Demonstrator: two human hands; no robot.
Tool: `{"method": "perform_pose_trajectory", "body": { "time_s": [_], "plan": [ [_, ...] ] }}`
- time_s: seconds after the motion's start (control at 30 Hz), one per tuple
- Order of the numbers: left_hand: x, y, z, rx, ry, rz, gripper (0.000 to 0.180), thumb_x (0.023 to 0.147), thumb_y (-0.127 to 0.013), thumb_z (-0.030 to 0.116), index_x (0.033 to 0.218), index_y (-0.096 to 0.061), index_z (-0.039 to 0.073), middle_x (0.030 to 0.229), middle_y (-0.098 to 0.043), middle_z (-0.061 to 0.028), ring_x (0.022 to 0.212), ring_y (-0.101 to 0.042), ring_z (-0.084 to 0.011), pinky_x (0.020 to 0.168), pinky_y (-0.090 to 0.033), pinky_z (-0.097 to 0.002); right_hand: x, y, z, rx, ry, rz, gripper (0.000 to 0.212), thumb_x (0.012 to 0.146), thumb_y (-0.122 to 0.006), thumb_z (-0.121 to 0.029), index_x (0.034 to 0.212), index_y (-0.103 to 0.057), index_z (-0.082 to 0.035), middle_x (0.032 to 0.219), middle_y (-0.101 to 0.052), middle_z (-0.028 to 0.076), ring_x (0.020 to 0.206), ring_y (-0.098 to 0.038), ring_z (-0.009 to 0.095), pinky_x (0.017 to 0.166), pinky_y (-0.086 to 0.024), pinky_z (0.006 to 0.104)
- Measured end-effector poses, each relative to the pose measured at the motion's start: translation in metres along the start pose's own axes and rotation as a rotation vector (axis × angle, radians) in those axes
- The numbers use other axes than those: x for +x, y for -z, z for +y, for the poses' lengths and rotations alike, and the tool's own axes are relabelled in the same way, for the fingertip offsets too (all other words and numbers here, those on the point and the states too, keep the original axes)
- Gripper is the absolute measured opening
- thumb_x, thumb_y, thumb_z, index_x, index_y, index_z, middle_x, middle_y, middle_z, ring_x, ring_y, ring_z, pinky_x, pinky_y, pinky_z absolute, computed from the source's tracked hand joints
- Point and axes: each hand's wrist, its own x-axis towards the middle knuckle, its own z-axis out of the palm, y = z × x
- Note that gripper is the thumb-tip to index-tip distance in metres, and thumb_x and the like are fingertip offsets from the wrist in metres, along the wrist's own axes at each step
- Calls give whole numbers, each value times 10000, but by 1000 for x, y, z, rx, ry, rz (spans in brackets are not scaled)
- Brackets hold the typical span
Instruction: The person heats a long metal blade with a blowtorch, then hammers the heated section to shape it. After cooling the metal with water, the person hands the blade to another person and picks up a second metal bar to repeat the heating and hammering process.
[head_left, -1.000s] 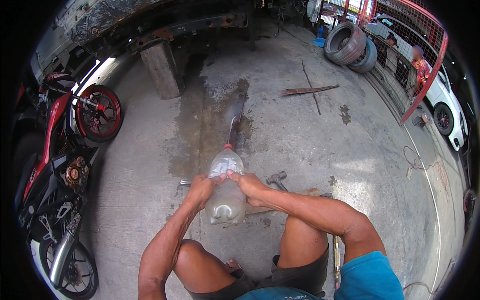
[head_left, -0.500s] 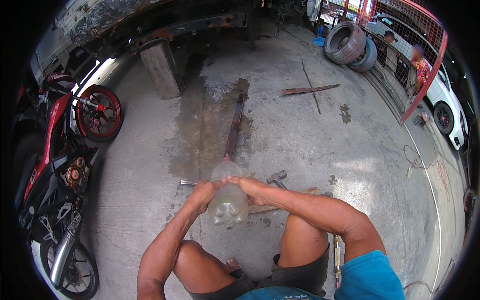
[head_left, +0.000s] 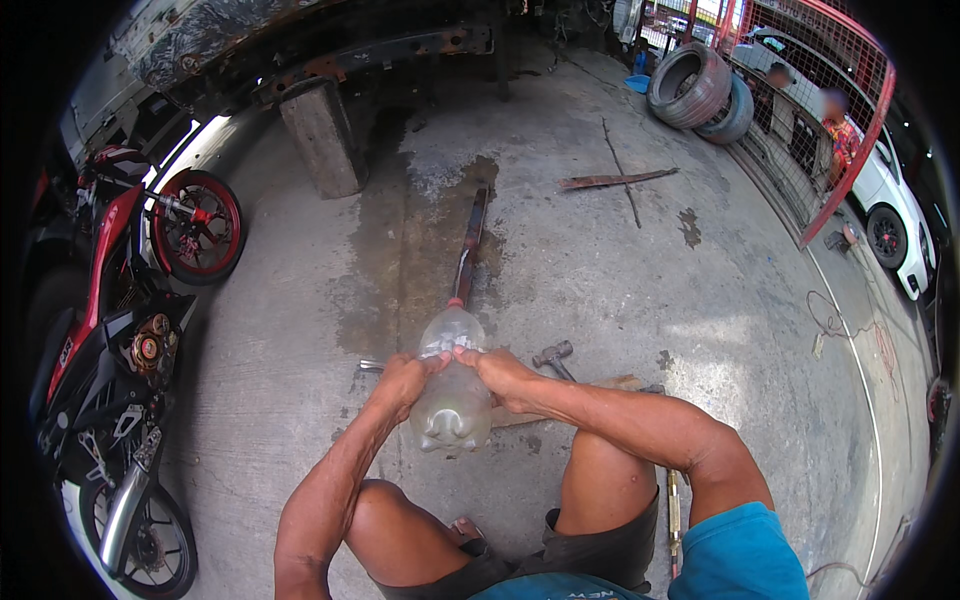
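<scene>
Remotely, I had left hand [head_left: 404, 380] and right hand [head_left: 502, 378] gripping the clear round plastic bottle [head_left: 450, 412], red cap [head_left: 456, 302] at the near end of the long dark bar [head_left: 470, 240]. Likely squeezing step; next needed even pressure.

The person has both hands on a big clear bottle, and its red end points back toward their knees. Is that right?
Not quite: the head view shows the red end pointing forward, away from the knees. The left hand and the right hand are both on the big clear bottle, as you said.
</scene>
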Motion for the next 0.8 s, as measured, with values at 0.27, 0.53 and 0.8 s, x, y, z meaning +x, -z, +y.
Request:
{"method": "perform_pose_trajectory", "body": {
  "time_s": [0.27,0.53,0.8],
  "plan": [
    [-6,-4,8,12,-26,33,540,952,-743,185,1320,-539,-154,1085,-703,-231,900,-740,-284,754,-628,-399,-6,-2,-4,-29,77,26,692,1035,-597,-427,1328,-489,191,1196,-653,267,1007,-724,351,789,-629,459],
    [-11,-10,16,10,-102,10,581,939,-758,188,1339,-524,-162,1105,-700,-249,922,-739,-297,783,-620,-405,1,4,3,-69,136,61,675,1030,-598,-434,1288,-535,186,1164,-668,273,996,-722,339,804,-614,443],
    [-12,-4,2,71,110,14,567,963,-713,286,1238,-587,-193,1094,-694,-245,910,-708,-285,754,-559,-396,5,6,2,-7,-90,-148,615,1070,-487,-461,1457,-431,14,1276,-619,180,1062,-687,259,826,-614,409]
  ]
}}
